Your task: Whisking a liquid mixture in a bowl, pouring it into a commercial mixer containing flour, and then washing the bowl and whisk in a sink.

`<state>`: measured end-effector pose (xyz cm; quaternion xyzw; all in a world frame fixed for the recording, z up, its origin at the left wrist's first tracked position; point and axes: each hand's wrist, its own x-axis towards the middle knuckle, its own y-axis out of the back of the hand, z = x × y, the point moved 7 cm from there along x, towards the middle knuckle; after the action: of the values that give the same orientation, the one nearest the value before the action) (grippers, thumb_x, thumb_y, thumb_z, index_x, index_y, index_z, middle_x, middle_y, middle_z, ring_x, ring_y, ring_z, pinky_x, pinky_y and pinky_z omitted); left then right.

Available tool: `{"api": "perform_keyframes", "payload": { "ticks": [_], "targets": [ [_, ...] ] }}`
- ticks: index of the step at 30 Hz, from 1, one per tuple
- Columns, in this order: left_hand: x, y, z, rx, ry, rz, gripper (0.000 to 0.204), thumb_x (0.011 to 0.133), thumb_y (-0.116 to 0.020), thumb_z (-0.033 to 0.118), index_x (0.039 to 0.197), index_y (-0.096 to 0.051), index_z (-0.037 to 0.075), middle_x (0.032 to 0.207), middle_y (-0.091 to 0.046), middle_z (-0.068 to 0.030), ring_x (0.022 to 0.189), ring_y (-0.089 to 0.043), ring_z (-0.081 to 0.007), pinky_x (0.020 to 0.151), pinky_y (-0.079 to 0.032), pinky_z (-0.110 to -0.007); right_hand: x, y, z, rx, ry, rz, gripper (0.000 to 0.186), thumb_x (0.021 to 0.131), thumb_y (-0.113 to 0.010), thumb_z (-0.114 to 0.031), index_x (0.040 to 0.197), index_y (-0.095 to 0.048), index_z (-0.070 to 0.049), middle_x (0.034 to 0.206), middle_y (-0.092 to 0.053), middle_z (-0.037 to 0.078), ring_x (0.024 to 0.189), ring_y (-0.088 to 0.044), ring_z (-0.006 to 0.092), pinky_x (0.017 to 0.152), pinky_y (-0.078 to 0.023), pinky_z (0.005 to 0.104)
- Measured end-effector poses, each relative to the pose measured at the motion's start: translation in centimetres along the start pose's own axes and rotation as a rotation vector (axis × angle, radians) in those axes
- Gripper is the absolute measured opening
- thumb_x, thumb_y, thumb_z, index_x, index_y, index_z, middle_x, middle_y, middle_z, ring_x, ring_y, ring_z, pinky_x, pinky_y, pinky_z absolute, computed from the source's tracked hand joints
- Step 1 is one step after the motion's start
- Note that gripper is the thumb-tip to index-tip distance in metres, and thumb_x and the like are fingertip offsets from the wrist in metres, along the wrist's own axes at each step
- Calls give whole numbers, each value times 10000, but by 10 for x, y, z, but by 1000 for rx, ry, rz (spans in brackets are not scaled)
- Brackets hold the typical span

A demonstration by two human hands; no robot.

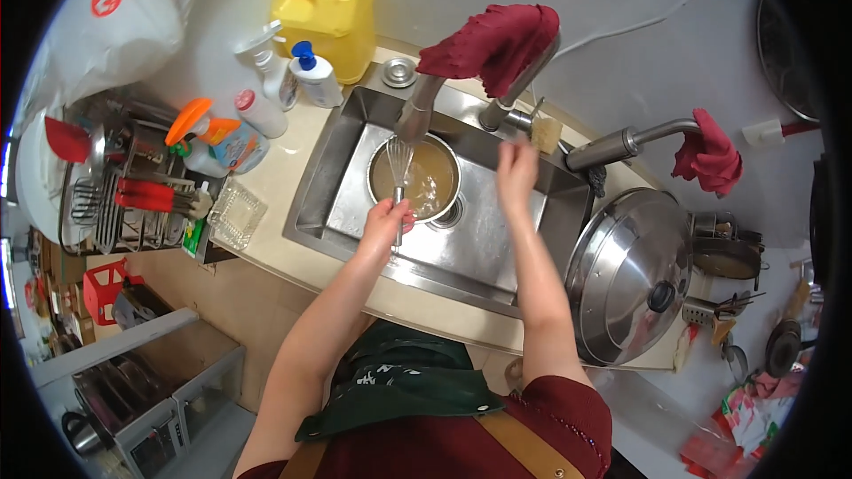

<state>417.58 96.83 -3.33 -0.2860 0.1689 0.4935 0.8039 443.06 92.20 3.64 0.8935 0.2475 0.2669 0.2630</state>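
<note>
My left hand (387, 223) is wrapped round the handle of a wire whisk (400, 160), holding it upright over a round metal pot (372, 198). Cloudy brownish water (435, 173) stands in the pot, which sits in the stainless steel sink (484, 253). The faucet spout (417, 115) hangs directly above the pot, close to the whisk's wires. My right hand (518, 173) is raised over the sink's far right part, near the faucet base and a yellowish sponge (547, 135). Its fingers are smeared by motion, so I cannot tell whether they hold anything.
A dark red cloth (493, 40) drapes over the faucet. Yellow jug (333, 22), spray bottle (232, 142) and other bottles line the counter's left. A dish rack (106, 213) stands farther left. A large domed steel lid (626, 279) lies right of the sink, below a second tap (612, 149).
</note>
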Motion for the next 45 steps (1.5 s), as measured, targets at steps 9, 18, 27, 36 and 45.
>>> {"api": "perform_keyframes", "payload": {
  "ticks": [9, 18, 27, 36, 45],
  "targets": [
    [24, -11, 18, 155, 44, 19, 139, 840, -501, 159, 924, -535, 54, 751, -527, 8, 616, -497, -71, 521, -466, -226, 127, -8, 81, -450, -318, -60, 437, 810, -448, -391, 831, -617, 12, 852, -587, 241, 837, -564, 391, 740, -434, 449],
    [32, 1, 18, 135, 65, 49, 177, 843, -507, 187, 964, -544, 62, 762, -534, 9, 599, -506, -70, 482, -442, -207, 80, 17, 90, -494, -153, 119, 370, 807, -486, -313, 1079, -518, -64, 977, -519, 195, 945, -494, 338, 800, -408, 403],
    [38, 3, 4, -17, 145, 6, 178, 885, -432, 191, 996, -493, 67, 738, -522, -1, 522, -440, -67, 411, -347, -198, 7, 19, 42, -4, 30, 296, 473, 701, -578, -84, 1119, -386, 25, 1023, -451, 191, 952, -456, 332, 847, -368, 403],
    [32, -12, 13, -108, 124, -53, 199, 901, -382, 194, 998, -490, 59, 661, -470, -9, 434, -391, -71, 331, -281, -203, -23, -98, -69, 217, 362, -216, 383, 645, -519, 42, 1007, -563, -72, 1021, -482, 186, 930, -457, 359, 784, -402, 440],
    [23, -18, 14, -370, 247, -140, 234, 908, -334, 257, 791, -425, 76, 613, -430, -17, 394, -323, -79, 294, -239, -196, -32, -111, -53, 350, 179, -168, 336, 638, -499, 50, 965, -520, -27, 956, -460, 198, 895, -459, 366, 778, -394, 430]
  ]
}}
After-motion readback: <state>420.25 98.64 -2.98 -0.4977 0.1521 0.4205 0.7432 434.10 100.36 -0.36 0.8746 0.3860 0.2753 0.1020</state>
